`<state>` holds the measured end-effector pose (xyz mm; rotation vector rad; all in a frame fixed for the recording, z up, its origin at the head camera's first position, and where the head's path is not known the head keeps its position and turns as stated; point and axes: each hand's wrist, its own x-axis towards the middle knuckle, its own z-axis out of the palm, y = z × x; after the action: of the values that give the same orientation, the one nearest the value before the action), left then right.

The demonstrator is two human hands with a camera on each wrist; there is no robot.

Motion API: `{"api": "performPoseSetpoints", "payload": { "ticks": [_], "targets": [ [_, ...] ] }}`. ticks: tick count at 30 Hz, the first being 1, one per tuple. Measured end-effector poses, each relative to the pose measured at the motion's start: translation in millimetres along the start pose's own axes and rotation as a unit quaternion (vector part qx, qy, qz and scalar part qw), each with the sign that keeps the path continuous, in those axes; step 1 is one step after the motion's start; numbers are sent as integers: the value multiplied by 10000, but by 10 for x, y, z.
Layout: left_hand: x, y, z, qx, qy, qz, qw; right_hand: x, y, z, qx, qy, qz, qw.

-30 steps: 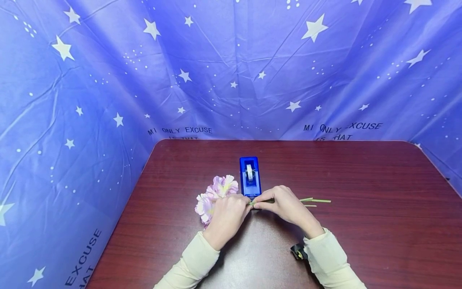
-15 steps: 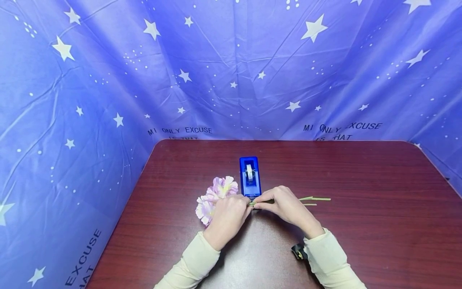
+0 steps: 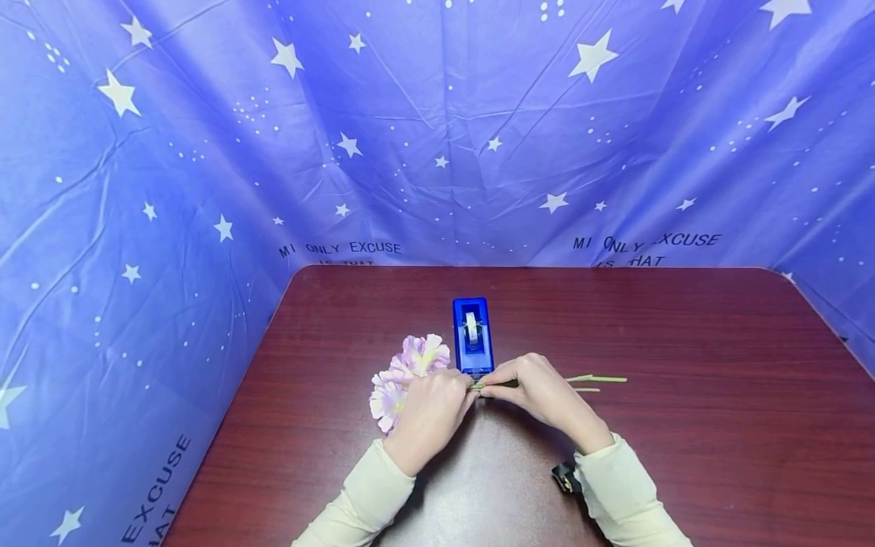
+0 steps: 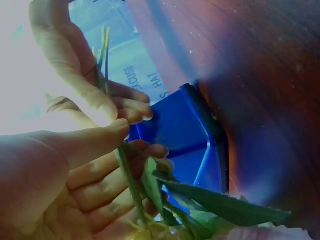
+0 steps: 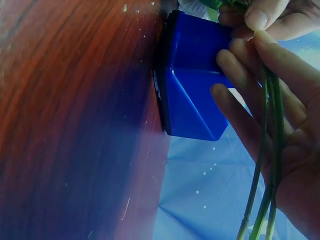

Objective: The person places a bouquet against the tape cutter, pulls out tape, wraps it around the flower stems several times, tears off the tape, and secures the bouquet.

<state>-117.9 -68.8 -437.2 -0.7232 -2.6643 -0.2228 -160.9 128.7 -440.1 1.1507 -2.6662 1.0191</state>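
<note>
Pale purple and white flowers [image 3: 393, 403] lie to the left, their heads partly behind my left hand [image 3: 432, 406]. That hand pinches the green stems [image 4: 131, 180] between thumb and fingers, just below the leaves [image 4: 225, 202]. Right beside it, my right hand [image 3: 540, 387] pinches the same stems, thumb against forefinger, and the two thumbs nearly meet. The stem ends [image 3: 604, 380] stick out past the right hand. Just beyond both hands stands a blue tape dispenser [image 3: 473, 334] with a roll of clear tape, its front end close to the fingertips.
A small black object with a yellow-green mark [image 3: 564, 479] lies by the right sleeve [image 3: 615, 475]. The dark red wooden table [image 3: 683, 327] reaches back to a blue curtain [image 3: 437, 114] printed with white stars.
Both hands stay at the same spot on the stems. The flower heads shift very slightly; the tape dispenser has not moved.
</note>
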Motion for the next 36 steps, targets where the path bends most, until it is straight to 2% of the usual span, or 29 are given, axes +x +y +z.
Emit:
{"api": "performPoseSetpoints", "payload": {
  "ticks": [5,9,16,26,36],
  "targets": [
    [8,-13,-32,-232,-315,-62,9992,-5,5,1,-6,-13,-25,10000],
    [15,-24,-53,-61,-418,-45,9991,-4,6,2,13,-50,-5,10000],
    [16,-51,-49,443,-213,187,9986,-2,-7,-5,-48,-72,18,10000],
    [8,-48,-42,807,16,245,9964,-2,-22,-16,-43,-67,-1,10000],
    [12,-37,-63,765,62,248,9967,-6,-36,-19,-7,-33,38,10000]
  ]
}}
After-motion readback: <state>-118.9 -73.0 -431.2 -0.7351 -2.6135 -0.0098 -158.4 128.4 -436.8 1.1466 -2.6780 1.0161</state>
